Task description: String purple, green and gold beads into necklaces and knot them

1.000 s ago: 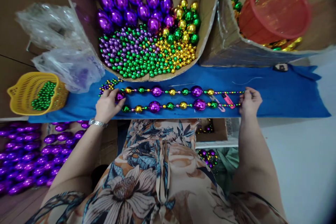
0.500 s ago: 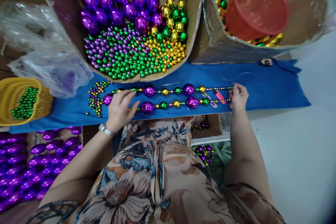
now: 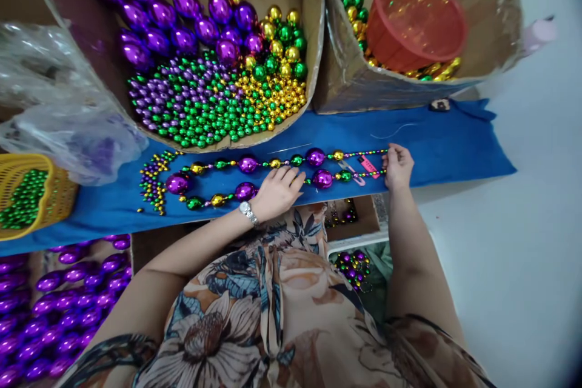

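Observation:
A bead necklace (image 3: 248, 163) in purple, green and gold lies as a long loop on the blue cloth (image 3: 345, 127), with a big purple bead at its left end. My right hand (image 3: 399, 167) pinches the right end of the loop, where the beads are tiny. Over the lower strand lies my left hand (image 3: 278, 191), fingers stretched and apart, covering several beads. A bright pink tool (image 3: 368, 165) and a pale pink one (image 3: 357, 177) lie between the strands near my right hand; their kind is unclear.
Loose small beads (image 3: 152, 182) lie left of the loop. Behind stand a cardboard box (image 3: 313, 66) of sorted beads and another with a red bucket (image 3: 379, 30). A yellow basket (image 3: 63, 194) holds green beads. A needle-like sliver (image 3: 288, 148) and thread (image 3: 395, 131) lie behind the loop.
My left hand has moved right along the necklace from its left end to the middle, uncovering the left beads. My right hand keeps its pinch. The whole view has shifted a little.

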Demonstrator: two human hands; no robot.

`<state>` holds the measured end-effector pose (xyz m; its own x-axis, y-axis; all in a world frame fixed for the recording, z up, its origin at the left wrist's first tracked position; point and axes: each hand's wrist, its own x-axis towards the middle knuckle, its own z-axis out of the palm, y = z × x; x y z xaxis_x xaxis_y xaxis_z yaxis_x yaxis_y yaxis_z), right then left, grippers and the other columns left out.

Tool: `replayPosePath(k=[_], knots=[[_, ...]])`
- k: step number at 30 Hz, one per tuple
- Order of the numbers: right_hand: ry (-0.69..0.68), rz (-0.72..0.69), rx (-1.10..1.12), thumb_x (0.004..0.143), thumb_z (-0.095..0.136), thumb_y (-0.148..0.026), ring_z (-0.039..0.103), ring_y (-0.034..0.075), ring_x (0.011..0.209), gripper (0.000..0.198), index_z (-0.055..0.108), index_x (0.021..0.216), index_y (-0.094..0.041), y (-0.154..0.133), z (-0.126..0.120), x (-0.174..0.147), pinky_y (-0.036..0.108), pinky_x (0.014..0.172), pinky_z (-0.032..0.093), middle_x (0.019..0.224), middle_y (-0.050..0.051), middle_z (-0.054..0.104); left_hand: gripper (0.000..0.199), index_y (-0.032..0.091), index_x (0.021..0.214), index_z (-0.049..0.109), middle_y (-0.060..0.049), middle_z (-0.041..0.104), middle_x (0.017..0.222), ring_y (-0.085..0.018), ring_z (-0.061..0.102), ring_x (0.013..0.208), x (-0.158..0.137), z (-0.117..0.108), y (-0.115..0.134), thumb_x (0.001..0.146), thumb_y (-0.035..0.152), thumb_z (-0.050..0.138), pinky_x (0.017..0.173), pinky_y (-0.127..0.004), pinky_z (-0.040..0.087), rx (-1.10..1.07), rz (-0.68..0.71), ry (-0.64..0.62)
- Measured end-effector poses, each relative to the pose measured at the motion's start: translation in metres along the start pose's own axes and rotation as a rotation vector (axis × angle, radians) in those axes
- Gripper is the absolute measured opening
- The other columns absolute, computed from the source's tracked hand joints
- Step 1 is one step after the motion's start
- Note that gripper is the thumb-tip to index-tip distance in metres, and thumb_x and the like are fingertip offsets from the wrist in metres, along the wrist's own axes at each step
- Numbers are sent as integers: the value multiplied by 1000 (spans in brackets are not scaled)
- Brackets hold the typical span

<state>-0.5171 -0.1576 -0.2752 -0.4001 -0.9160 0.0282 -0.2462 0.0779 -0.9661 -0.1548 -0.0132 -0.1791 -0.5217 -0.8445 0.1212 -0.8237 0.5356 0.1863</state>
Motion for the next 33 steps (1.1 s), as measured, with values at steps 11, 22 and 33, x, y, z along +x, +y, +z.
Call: replayPosePath(k=[11,22,33], knots=[[-12,-16,21,77,65,-55,44,4,46,44,62,103,-18,3,0,-1,16,43,34,63,-6,57,52,0,136,47,-24,57,134,-30,51,128,47,12,-40,95,32,50,110,-42,40,-171,-120,-89],[-3,17,62,77,63,-59,44,4,44,46,63,99,-18,-19,3,-10,16,43,36,63,-5,57,31,12,115,60,-15,62,112,-28,60,103,70,7,-33,93,33,51,83,-38,48,-2,-164,-260],[-150,-65,203,84,60,-56,55,7,58,39,64,107,-25,-69,29,-63,21,58,49,80,-2,64,35,19,121,61,-11,61,124,-25,62,101,24,-18,-59,97,28,38,80,-36,51,71,-151,5]])
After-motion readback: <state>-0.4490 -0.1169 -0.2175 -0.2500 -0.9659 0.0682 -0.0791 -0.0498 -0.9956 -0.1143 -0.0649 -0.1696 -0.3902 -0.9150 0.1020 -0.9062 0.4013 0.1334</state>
